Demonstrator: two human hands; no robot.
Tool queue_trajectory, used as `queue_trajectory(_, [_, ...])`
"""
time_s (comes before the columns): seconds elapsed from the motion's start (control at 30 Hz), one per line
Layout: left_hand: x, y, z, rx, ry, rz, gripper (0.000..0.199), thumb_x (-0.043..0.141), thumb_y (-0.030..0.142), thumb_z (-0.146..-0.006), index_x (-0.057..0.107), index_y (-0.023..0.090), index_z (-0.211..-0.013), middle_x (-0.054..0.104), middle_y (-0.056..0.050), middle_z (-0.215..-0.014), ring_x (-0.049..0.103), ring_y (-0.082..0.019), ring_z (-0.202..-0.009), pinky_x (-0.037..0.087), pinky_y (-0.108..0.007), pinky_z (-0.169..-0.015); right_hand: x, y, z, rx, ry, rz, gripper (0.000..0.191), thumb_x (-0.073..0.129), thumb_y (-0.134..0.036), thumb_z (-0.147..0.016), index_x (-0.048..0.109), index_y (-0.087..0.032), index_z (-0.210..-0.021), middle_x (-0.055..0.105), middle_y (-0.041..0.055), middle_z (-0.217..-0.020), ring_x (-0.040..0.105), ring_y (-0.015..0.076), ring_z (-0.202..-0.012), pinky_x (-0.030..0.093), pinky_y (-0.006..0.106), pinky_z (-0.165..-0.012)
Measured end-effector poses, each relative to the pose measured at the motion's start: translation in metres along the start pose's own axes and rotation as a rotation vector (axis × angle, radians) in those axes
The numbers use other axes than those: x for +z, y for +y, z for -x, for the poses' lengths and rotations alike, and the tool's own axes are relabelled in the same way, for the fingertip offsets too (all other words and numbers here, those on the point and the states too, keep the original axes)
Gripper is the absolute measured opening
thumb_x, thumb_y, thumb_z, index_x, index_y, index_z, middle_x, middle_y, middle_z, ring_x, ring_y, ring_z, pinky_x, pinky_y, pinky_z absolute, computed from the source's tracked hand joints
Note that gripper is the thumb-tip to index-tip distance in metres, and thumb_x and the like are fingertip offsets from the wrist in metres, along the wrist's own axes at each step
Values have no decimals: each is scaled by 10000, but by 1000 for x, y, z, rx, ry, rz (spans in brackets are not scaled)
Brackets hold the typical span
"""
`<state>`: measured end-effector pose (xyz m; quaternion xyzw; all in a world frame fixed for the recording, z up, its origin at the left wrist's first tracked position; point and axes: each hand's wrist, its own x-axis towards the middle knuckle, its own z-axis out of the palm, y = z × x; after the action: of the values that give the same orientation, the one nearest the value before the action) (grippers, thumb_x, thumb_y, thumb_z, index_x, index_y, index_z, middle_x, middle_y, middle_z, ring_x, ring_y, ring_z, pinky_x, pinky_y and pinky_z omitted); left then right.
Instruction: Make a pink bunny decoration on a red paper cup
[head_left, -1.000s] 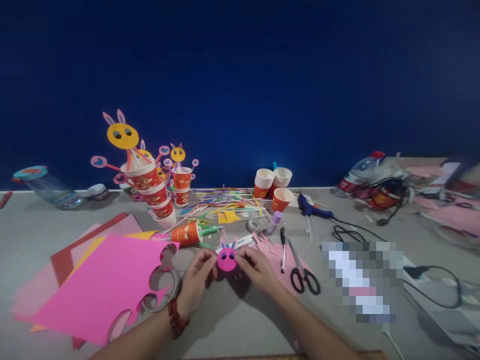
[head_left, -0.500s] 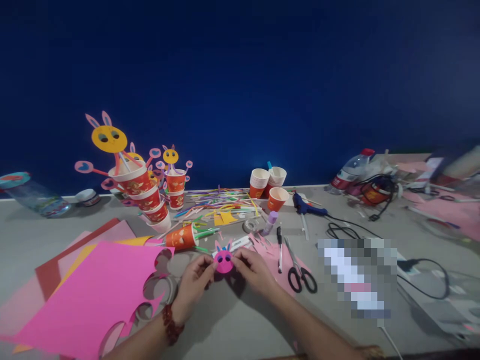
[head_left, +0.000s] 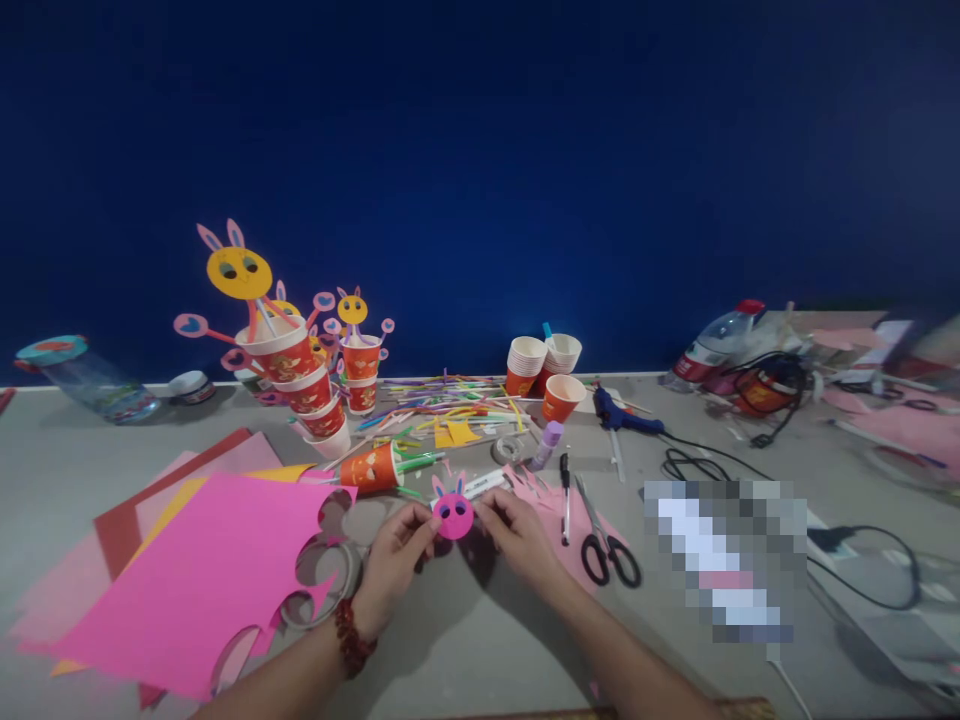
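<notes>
- The left hand (head_left: 394,555) pinches the pink bunny face (head_left: 454,522) at its left edge over the tabletop (head_left: 465,650), apparently to leave the eyes uncovered.
- The right hand (head_left: 521,540) curls its fingers at the opposite edge; whether they grip, I cannot tell.
- Scissors (head_left: 596,520) lie handles nearest, seemingly within easy reach.
- Beyond, a tipped cup (head_left: 369,468) holds straws (head_left: 420,462), probably keeping them gathered.

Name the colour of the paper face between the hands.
The paper face is bright pink, seen in the head view.
</notes>
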<state>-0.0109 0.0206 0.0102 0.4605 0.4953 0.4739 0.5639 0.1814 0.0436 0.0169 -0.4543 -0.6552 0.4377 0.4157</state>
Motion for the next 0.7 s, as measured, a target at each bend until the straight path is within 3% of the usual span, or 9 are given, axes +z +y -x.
queue_trajectory(0.13, [0, 0, 1, 4, -8, 4, 367, 683, 509, -784, 559, 172, -709, 502, 49, -541, 406, -75, -479, 314, -190, -467, 3, 4, 1, 39, 1, -52, 164, 471, -241, -892, 501, -216, -732, 475, -55, -589, 421, 113, -483, 330, 231, -487])
queue_trajectory(0.23, [0, 3, 1, 8, 8, 8, 354, 684, 488, -788, 547, 176, -694, 512, 45, -540, 413, -78, -485, 313, -191, -472, -1, 5, -1, -1, 23, -72, 159, 455, -111, -736, 558, -210, -666, 536, -34, -580, 477, 126, -496, 353, 236, -504])
queue_trajectory(0.33, [1, 5, 1, 7, 36, 45, 342, 678, 475, -790, 533, 182, -691, 513, 47, -534, 423, -82, -491, 314, -189, -474, -15, 5, -5, -63, 129, -78, 176, 428, -93, -629, 493, -208, -512, 522, -15, -547, 473, 141, -542, 362, 261, -570])
queue_trajectory(0.5, [2, 3, 1, 12, 52, 95, 334, 681, 460, -790, 522, 185, -687, 515, 48, -534, 431, -83, -493, 305, -185, -462, -34, 2, -5, -133, 330, -131, 166, 391, -121, -604, 371, -223, -474, 406, -34, -499, 393, 134, -517, 321, 268, -554])
queue_trajectory(0.6, [2, 0, 2, 14, 55, 126, 316, 676, 450, -801, 525, 187, -712, 511, 53, -534, 434, -85, -497, 304, -183, -461, -29, -2, -3, -126, 325, -155, 131, 408, -126, -636, 429, -228, -556, 459, -35, -529, 433, 136, -517, 343, 261, -533])
queue_trajectory(0.7, [2, -1, 2, 11, 59, 124, 314, 684, 446, -794, 527, 186, -715, 511, 54, -530, 437, -87, -498, 300, -186, -461, -20, -6, -1, -80, 239, -147, 108, 447, -129, -658, 469, -232, -636, 526, -31, -567, 485, 145, -522, 371, 258, -517])
